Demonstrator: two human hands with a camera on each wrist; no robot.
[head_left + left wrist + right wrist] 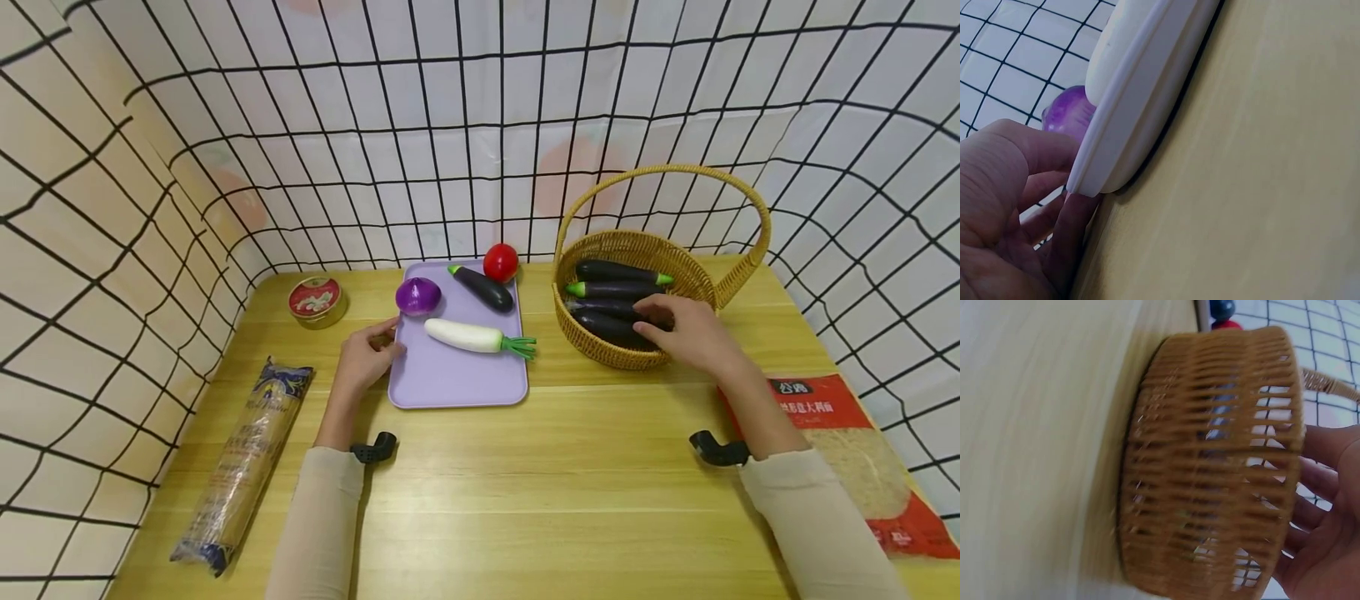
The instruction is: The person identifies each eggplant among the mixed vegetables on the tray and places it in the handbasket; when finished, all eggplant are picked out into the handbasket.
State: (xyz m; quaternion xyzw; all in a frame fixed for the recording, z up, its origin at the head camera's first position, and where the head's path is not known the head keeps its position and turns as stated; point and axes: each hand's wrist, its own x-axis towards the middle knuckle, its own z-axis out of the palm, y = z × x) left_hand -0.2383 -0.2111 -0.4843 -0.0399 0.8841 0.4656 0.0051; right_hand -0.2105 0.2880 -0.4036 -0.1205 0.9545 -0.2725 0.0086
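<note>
In the head view, a lilac tray holds a purple onion, a white radish with green stalks, an eggplant and a tomato. My left hand grips the tray's left edge; the left wrist view shows thumb and fingers at the tray rim. A wicker basket with a tall handle contains several dark eggplants. Reaching over its right rim, my right hand pinches the end of an eggplant among them. Basket weave hides the fingertips in the right wrist view.
A red-topped tin stands at the back left, with a long pack of noodles nearer the front. At right lies a red bag of pasta. Black-grid cloth closes off the back and sides of the wooden table.
</note>
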